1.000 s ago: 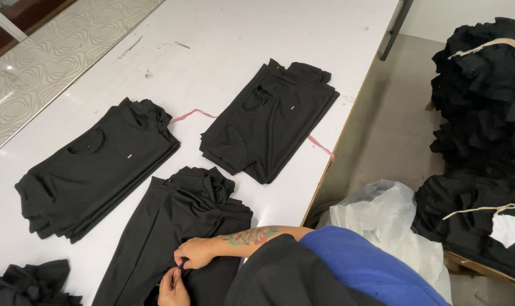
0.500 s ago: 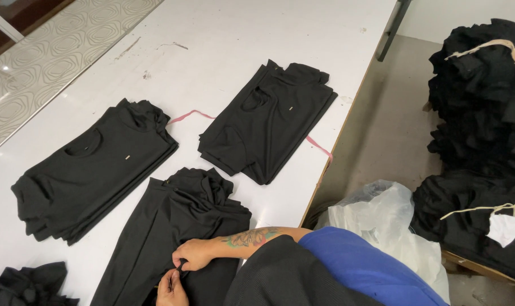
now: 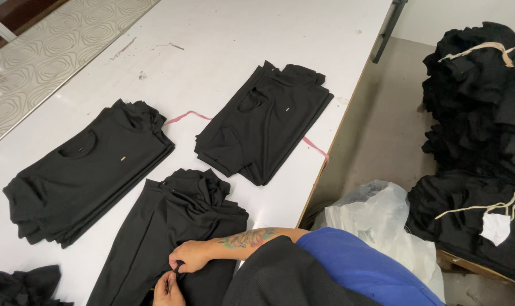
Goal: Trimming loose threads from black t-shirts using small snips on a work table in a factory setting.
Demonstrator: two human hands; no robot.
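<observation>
A black garment (image 3: 166, 226) lies lengthwise on the white table (image 3: 257, 39) near its front edge, bunched at its far end. My right hand (image 3: 190, 255), on a tattooed forearm with a blue sleeve, pinches a small fold of this black cloth at the near end. My left hand (image 3: 168, 290) is partly cut off by the bottom edge and grips the same fold just below, the two hands touching.
Two folded stacks of black shirts lie on the table, one at the left (image 3: 81, 170) and one in the middle (image 3: 263, 122), with a pink strip (image 3: 183, 116) between them. A black bundle (image 3: 25, 286) sits bottom left. Beside the table are a clear plastic bag (image 3: 376, 215) and tied black bundles (image 3: 478, 141).
The view has shifted very slightly. Both hands stay together on the same fold of black cloth, with only small finger movement.
</observation>
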